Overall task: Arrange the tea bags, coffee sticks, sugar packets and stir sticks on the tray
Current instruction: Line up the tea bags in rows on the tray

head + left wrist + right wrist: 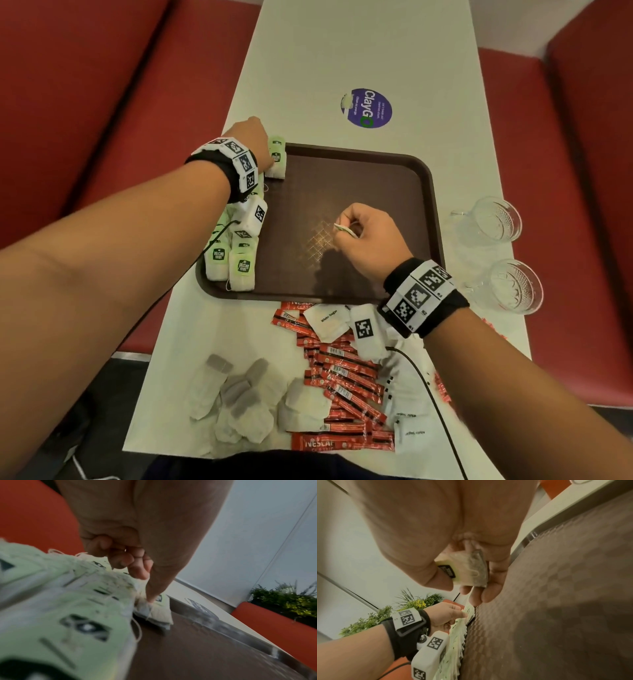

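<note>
One tea bag [467, 569] pinched in my right hand [363, 236], next for the row [241, 263]; left hand [255, 144] presses the end bag [277, 161] flat.

Fast-food restaurant booth — red padded benches [85, 102], white table [342, 51], ClayGo sticker [366, 108], brown tray [342, 192].

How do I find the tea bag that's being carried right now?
Start at the brown tray on the white table. Above its bare middle, the right grip pinches one tea bag. Every other green-tagged bag lies in the row along the tray's left edge.
</note>
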